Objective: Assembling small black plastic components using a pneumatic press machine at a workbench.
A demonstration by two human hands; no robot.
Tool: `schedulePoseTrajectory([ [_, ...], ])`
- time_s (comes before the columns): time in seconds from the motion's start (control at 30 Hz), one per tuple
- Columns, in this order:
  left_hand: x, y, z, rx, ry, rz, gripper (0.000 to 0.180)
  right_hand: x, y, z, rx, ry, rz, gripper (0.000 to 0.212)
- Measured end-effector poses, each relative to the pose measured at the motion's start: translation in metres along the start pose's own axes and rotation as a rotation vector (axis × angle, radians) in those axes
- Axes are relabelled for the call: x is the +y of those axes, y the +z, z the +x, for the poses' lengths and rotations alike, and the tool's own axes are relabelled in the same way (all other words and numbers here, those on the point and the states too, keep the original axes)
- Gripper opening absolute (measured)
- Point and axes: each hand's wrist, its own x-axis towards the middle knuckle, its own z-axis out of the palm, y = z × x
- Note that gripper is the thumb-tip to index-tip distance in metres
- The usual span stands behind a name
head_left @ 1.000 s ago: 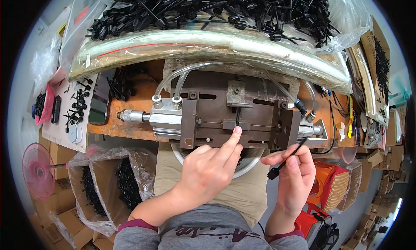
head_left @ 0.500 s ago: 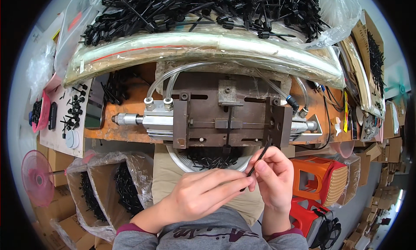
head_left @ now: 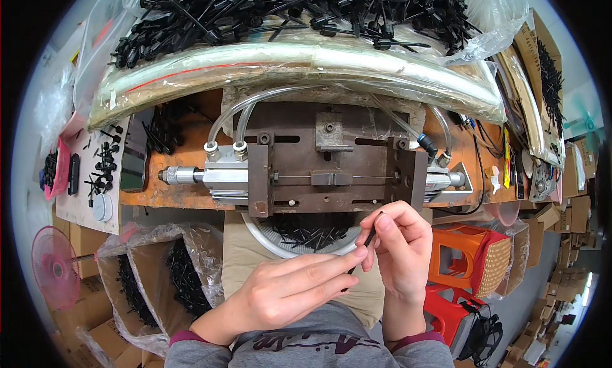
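Note:
A thin black plastic rod (head_left: 352, 267) is held between my two hands, slanting up to the right. My right hand (head_left: 405, 250) pinches its upper part between thumb and fingers. The fingers of my left hand (head_left: 280, 291) lie long and close together, shut on its lower part. Just beyond my hands stands a brown metal fixture (head_left: 299, 129) with two small grey blocks (head_left: 331, 179) at its middle and nothing lying across them. Below its front edge, a white round bin (head_left: 257, 235) holds many small black pieces (head_left: 309, 231). My fingers partly hide the rod.
Air cylinders (head_left: 228, 180) with clear tubes flank the fixture on an orange bench (head_left: 169, 183). Behind it, a plastic-covered tray edge (head_left: 287, 62) bears a heap of black parts (head_left: 299, 11). Lined boxes (head_left: 150, 240) stand lower left; an orange stool (head_left: 456, 256) stands right.
The black part that lay across the fixture's middle blocks is gone from there. The rod has shifted slightly left in my hands, and the view has moved a little.

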Motion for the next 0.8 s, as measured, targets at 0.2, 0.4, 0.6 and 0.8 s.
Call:
schedulePoseTrajectory([
  [0.2, 0.002, 0.001, -0.001, -0.012, -0.025, -0.016, 0.032, 0.005, 0.0, -0.003, 0.012, -0.035, -0.04, 0.017],
  [0.4, 0.004, 0.005, -0.002, 0.002, 0.0, 0.021, 0.032, 0.006, 0.0, -0.007, 0.026, -0.034, 0.046, 0.014],
  [0.6, 0.004, 0.003, -0.003, -0.003, -0.015, 0.007, 0.033, 0.009, 0.0, -0.008, 0.021, -0.011, 0.072, 0.013],
  [0.8, -0.002, -0.002, 0.008, 0.04, -0.051, 0.223, 0.026, 0.017, 0.0, -0.011, 0.032, -0.034, -0.068, 0.021],
])
